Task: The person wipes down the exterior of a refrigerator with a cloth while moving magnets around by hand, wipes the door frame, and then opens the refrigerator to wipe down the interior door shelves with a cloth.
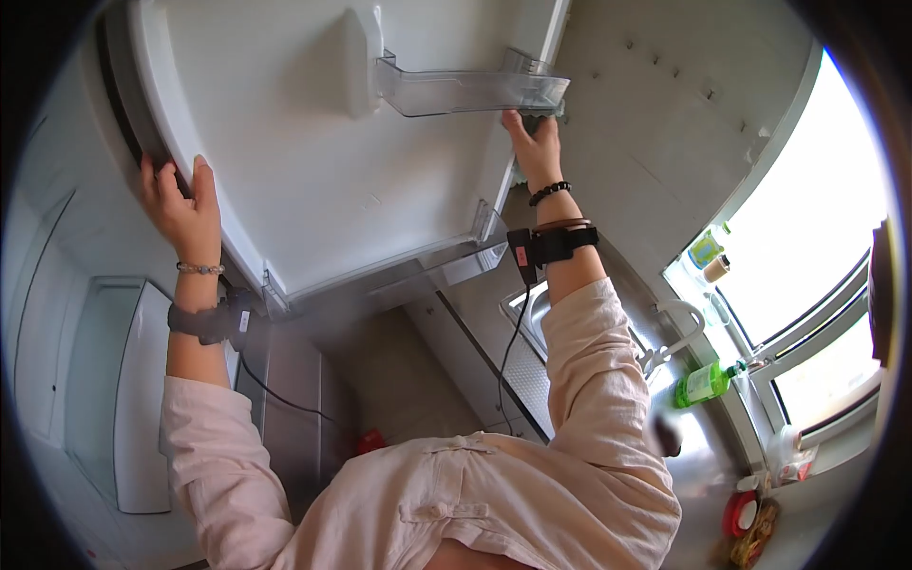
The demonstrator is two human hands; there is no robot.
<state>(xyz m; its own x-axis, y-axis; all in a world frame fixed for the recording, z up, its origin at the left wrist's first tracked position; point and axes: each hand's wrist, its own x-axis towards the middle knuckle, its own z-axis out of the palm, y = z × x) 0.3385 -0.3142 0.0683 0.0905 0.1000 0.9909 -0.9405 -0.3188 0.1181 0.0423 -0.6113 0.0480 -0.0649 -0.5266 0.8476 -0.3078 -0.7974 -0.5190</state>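
The open fridge door point(313, 180) fills the upper middle, its white inner side facing me. My left hand point(185, 209) is closed round the door's left edge, thumb on the inner side and fingers on the rim. At the door's opposite edge, just under a clear door shelf point(475, 93), my right hand point(537, 152) is closed on a grey-green cloth point(543, 121), which is mostly hidden by the fingers. A second clear door shelf point(380, 282) runs along the lower part of the door.
The fridge interior point(95, 361) stands open at left. To the right are a sink point(537, 313), a white faucet point(679, 332), a green bottle point(703, 385) and a bright window point(807, 209). Cables point(285, 404) hang from both wrist straps. Small hooks point(711, 94) dot the wall.
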